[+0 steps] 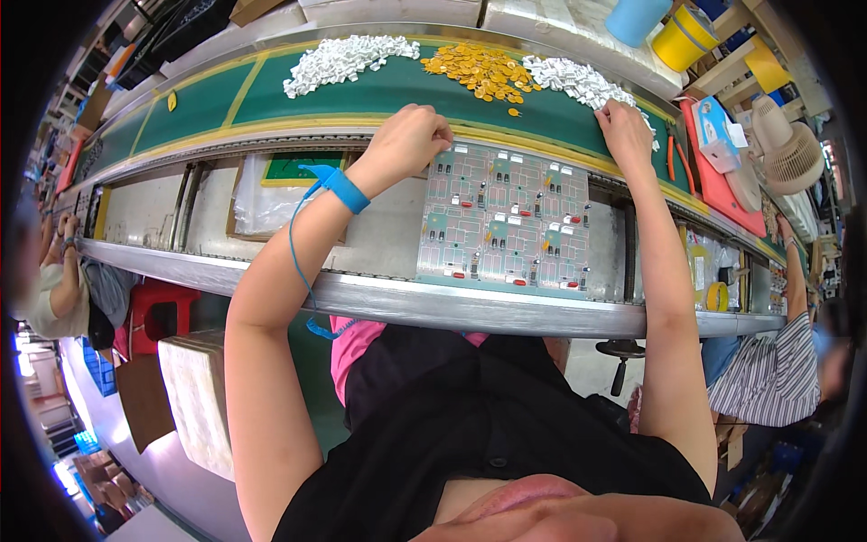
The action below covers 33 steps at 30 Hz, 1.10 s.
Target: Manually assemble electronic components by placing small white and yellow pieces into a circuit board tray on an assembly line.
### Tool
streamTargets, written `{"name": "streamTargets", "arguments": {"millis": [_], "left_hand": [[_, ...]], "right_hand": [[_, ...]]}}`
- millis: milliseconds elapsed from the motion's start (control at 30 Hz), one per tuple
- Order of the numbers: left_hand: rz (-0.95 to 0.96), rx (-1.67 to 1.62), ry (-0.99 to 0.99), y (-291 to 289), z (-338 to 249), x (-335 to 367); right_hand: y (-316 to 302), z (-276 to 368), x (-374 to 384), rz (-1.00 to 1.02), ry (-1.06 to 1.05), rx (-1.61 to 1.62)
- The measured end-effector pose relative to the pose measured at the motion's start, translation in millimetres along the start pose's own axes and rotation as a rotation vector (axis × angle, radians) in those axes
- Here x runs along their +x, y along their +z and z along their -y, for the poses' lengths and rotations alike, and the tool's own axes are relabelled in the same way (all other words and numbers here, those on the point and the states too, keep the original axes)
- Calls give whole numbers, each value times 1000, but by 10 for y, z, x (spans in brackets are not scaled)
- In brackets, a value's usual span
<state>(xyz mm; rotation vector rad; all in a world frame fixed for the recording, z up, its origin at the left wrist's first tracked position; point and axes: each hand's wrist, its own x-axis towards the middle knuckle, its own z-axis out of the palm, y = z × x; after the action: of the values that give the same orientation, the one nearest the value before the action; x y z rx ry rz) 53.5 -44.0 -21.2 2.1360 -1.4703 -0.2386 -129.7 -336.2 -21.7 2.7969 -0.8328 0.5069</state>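
My left hand (408, 137) pinches a small part at the half-filled circuit board (506, 221); my right hand (625, 126) closes over the white parts (578, 83), many slots left

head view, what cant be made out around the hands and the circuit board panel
- Left hand: fingers curl under at the circuit board panel corner, hiding any small part held.
- Right hand: fingertips sink into the white parts pile; grip unclear.
- Board components: too small to identify.
- Orange discs: type unclear.
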Motion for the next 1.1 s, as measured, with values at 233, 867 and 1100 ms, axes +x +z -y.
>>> {"name": "streamTargets", "arguments": {"millis": [233,867,1100], "left_hand": [[-137,17,-78,-194,97,59],[-318,226,-344,-570,927,336],[-198,-647,-287,-486,463,-2]], "right_hand": [[-55,96,-42,-20,-8,131],[-69,98,-58,302,102,731],[-586,1092,-475,402,-170,1054]]}}
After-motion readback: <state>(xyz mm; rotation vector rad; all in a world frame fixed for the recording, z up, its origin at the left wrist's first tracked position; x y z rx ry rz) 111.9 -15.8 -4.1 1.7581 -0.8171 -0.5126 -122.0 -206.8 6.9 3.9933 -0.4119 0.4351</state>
